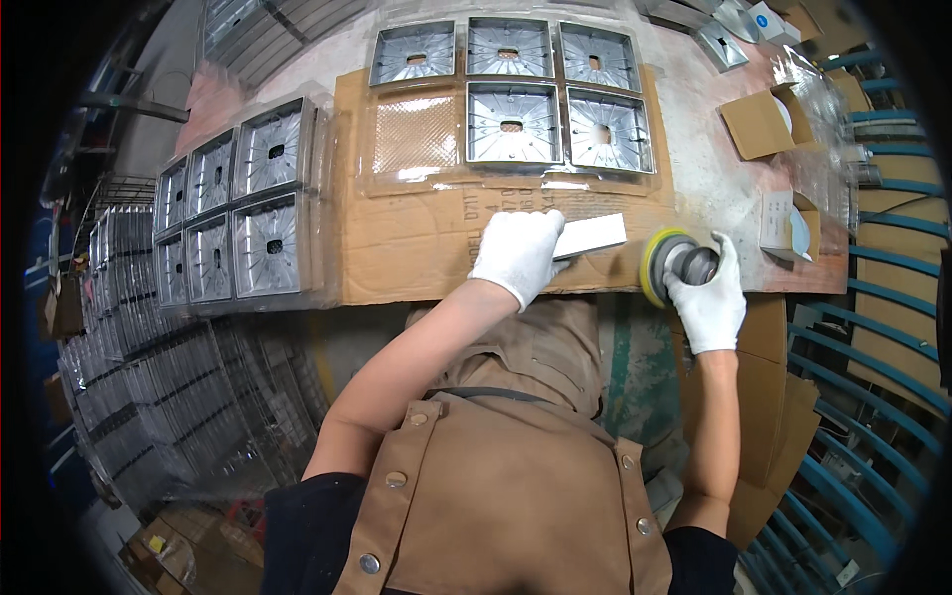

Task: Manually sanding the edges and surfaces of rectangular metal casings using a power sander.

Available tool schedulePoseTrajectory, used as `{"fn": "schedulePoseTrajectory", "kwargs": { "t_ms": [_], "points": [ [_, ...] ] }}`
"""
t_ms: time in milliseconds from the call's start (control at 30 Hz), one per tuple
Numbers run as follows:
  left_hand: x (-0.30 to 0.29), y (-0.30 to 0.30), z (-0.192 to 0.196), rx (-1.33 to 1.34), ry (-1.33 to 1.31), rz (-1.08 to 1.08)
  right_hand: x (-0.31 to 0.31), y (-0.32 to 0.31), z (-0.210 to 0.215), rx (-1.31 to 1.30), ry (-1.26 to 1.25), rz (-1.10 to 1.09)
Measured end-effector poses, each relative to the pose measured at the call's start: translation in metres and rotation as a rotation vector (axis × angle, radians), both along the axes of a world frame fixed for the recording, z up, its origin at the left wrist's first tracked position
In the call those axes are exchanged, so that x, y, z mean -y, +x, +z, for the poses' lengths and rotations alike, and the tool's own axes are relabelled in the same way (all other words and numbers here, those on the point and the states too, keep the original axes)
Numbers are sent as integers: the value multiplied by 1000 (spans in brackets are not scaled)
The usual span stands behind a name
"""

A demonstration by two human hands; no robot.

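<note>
My left hand point(518, 256), in a white glove, is closed around a pale, flat-sided part point(592, 235) above the cardboard's front edge. Its bright side faces up; the glove hides its near end, so I cannot tell its full shape. To the right, my gloved right hand point(712, 302) grips a round palm sander point(684, 263) with a dark top and a yellow-rimmed pad. The sander is tilted, its pad turned left toward the part but apart from it. Beyond my hands, several square metal housings point(513, 122) lie in a clear plastic tray point(412, 177); one pocket holds none.
A cardboard sheet point(397, 248) covers the middle of the table. At left stands another tray of metal housings point(273, 248). Small open cartons with discs point(769, 124) sit at the right. A blue roller conveyor point(883, 288) runs along the right side; stacked plastic trays point(149, 347) stand lower left.
</note>
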State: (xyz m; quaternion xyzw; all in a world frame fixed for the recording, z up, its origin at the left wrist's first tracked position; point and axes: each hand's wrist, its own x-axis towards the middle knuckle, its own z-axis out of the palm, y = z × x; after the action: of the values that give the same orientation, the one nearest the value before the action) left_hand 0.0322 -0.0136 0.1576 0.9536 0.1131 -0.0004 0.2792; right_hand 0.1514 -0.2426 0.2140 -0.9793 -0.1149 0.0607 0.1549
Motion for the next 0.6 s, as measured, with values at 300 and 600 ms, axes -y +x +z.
{"fn": "schedulePoseTrajectory", "kwargs": {
  "t_ms": [300, 600],
  "points": [
    [26, 28, -1, 19, -3, -47, 21, -18, -16, -23, -5, -32],
    [0, -22, -97, 154, -499, 167, 30, -6, 18, 213, 71, 27]
  ]
}}
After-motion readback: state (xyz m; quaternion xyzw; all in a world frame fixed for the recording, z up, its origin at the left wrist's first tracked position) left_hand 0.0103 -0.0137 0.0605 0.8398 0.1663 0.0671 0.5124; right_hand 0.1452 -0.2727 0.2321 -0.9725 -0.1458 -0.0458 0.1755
